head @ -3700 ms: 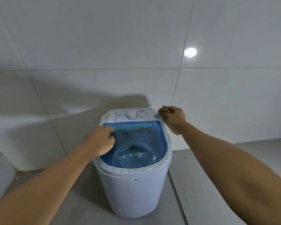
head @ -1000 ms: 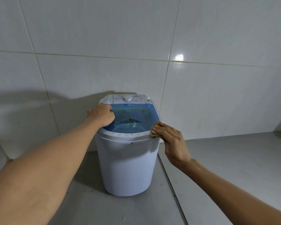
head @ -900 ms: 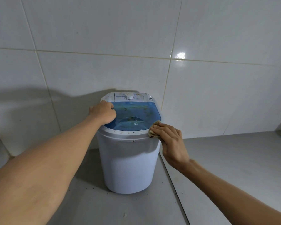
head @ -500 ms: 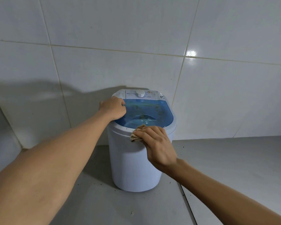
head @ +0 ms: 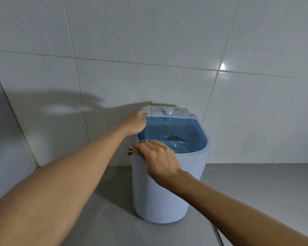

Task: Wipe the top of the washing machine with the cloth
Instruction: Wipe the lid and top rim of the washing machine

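Note:
A small white washing machine with a translucent blue lid and a white dial stands on the floor against the tiled wall. My right hand presses a brownish cloth onto the machine's front-left rim; only the cloth's edge pokes out from under my fingers. My left hand rests on the back-left corner of the top, fingers curled over the rim by the lid's edge.
White tiled walls meet in a corner at the left. The grey floor stretches to the right of the machine, with small dark specks on it.
My right hand has slid the cloth along the front rim from the right side round to the front-left. The left hand has stayed on the back-left corner. The view has shifted.

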